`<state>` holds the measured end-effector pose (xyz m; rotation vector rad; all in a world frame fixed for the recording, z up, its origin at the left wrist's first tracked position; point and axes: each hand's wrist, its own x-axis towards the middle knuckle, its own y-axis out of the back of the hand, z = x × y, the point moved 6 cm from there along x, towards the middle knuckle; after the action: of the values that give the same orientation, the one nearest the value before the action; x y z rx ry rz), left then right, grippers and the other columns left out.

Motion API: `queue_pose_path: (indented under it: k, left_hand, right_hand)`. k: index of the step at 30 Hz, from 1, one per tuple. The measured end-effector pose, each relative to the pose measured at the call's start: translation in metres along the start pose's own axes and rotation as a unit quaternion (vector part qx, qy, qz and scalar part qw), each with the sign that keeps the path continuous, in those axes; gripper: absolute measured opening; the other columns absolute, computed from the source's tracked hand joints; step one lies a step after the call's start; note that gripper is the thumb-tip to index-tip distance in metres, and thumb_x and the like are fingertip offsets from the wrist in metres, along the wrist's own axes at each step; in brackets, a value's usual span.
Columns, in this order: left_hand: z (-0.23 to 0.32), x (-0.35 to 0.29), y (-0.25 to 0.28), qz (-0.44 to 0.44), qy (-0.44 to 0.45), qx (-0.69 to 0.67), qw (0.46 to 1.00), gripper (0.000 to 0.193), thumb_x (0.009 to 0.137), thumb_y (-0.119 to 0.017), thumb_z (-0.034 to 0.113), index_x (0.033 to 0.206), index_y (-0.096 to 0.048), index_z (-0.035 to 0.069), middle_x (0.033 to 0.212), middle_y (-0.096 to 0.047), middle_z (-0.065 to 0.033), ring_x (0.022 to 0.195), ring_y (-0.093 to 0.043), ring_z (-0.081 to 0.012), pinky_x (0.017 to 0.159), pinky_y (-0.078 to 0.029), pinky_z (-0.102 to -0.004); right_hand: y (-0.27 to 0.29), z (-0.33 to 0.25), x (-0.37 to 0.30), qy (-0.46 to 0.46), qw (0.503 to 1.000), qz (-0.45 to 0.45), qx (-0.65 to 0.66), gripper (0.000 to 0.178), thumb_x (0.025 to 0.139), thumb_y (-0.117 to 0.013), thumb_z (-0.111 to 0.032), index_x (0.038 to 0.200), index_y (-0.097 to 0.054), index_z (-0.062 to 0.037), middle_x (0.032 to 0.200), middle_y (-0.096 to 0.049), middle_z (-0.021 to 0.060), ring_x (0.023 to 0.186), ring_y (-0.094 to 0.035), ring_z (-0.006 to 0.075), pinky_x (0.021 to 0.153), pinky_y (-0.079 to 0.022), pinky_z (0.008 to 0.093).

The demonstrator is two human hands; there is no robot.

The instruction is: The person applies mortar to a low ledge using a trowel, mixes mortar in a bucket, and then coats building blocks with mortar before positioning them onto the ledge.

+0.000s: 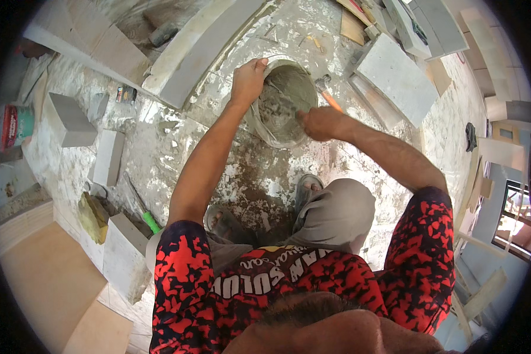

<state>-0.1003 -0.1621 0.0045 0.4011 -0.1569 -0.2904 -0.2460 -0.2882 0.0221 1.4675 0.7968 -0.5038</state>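
Observation:
A round bucket (258, 127) of wet grey mortar (275, 109) stands on the floor in front of my feet. My left hand (249, 82) is closed on the bucket's far-left rim, thumb upward. Over the right side of the bucket, my right hand (321, 123) is curled into a grip, its knuckles close to the mortar. Whatever it grips is mostly hidden by the fingers and blends into the grey mix. Just beyond that hand, a hammer with an orange handle (331, 101) lies beside the bucket.
Grey blocks (395, 76) lie at the right, with more blocks (71, 121) at the left. A low block wall (200, 53) runs along the far left. A green-handled tool (150, 222) lies near my left side. A red and green bucket (19, 127) stands far left.

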Motion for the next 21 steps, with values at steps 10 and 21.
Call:
queue_pose_path:
  k: [10, 21]
  left_hand:
    - [-0.002, -0.005, 0.005, -0.070, 0.009, 0.015, 0.997, 0.044, 0.095, -0.045, 0.040, 0.098, -0.065, 0.001, 0.080, -0.063, -0.0238, 0.075, -0.061, -0.0389, 0.070, -0.046, -0.0430]
    - [-0.008, -0.010, 0.000, -0.102, -0.006, -0.018, 0.995, 0.044, 0.093, -0.050, 0.041, 0.101, -0.065, 0.000, 0.083, -0.065, -0.0214, 0.077, -0.062, -0.0347, 0.073, -0.047, -0.0383]
  right_hand:
    - [-0.026, 0.040, 0.030, -0.057, 0.981, -0.042, 0.182, 0.063, 0.087, -0.053, -0.019, 0.137, -0.027, 0.0068, 0.093, -0.063, 0.0225, 0.078, -0.066, 0.0291, 0.064, -0.053, 0.0411]
    - [-0.096, -0.013, 0.013, -0.062, 0.619, -0.185, 0.760, 0.075, 0.086, -0.063, -0.027, 0.144, -0.022, -0.0038, 0.065, -0.053, 0.0034, 0.049, -0.050, 0.0140, 0.043, -0.042, 0.0277]
